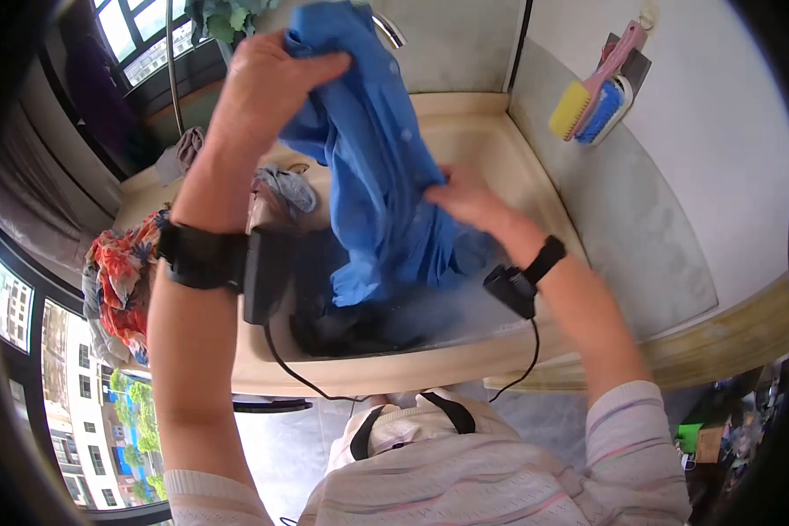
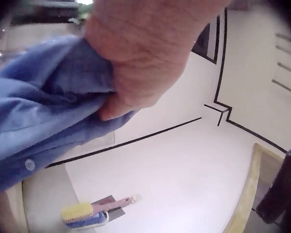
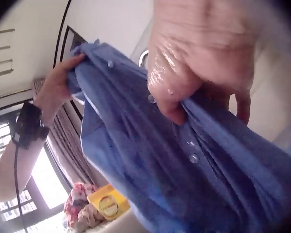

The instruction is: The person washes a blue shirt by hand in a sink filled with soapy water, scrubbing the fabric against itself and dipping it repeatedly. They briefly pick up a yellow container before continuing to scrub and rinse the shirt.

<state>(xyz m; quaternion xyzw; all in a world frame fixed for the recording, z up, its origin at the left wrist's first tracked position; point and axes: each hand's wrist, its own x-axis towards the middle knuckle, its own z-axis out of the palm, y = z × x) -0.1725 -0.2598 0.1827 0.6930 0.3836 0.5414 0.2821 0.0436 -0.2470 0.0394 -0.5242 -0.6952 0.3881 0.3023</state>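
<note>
Over a beige sink [image 1: 469, 105] hung a blue button-front shirt [image 1: 368, 167], the left hand [image 1: 267, 83] curled round its upper end, the right hand [image 1: 471, 200] pinching lower down. Limp, probably water-heavy, it seemed best gripped in bunched folds.

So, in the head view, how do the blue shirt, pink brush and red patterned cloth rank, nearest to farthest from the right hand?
1. Blue shirt: held by the right hand.
2. Pink brush: on the wall, right.
3. Red patterned cloth: left, near the window.
</note>
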